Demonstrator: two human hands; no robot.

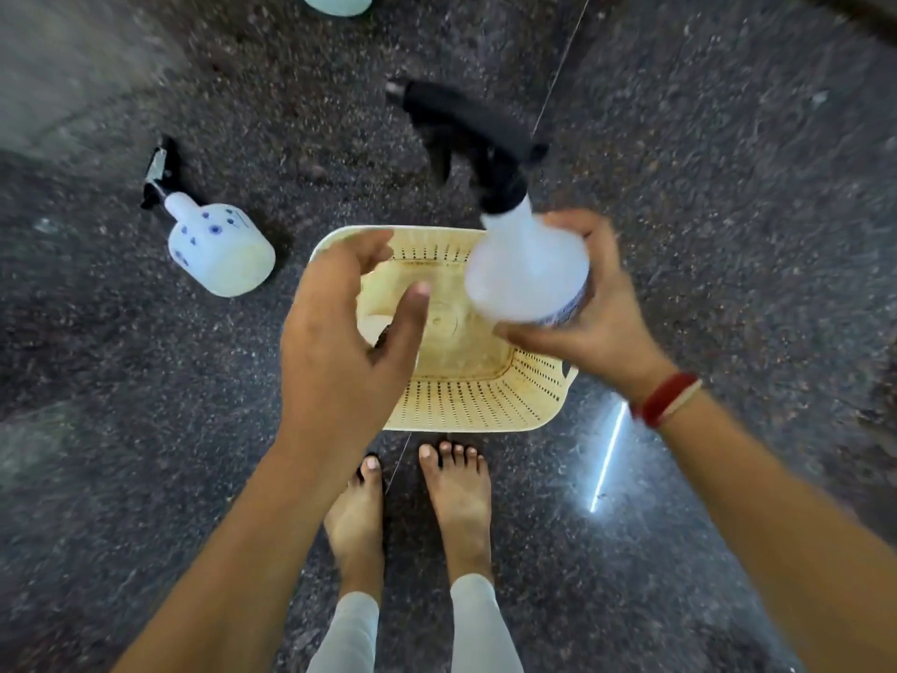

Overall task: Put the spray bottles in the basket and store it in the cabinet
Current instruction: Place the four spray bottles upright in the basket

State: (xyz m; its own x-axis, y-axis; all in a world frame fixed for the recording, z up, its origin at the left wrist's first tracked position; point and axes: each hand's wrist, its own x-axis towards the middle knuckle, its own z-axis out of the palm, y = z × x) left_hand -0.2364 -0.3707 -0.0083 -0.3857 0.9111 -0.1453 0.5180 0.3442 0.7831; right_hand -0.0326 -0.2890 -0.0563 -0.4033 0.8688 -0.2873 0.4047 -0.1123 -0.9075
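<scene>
A cream perforated basket [466, 400] stands on the dark floor in front of my bare feet. My right hand [592, 313] grips the base of a translucent white spray bottle [526, 269] with a black trigger head, held upright over the basket's right side. My left hand [340, 342] hovers over the basket's left side, fingers apart, holding nothing. A second white spray bottle [218, 245] with blue flower print lies on its side on the floor to the left. The bottom of a third white bottle [337, 0] shows at the top edge.
Dark speckled stone floor [728, 211] lies all around. A paler strip of floor [58, 65] runs along the upper left. My feet [412, 507] stand just behind the basket. No cabinet is in view.
</scene>
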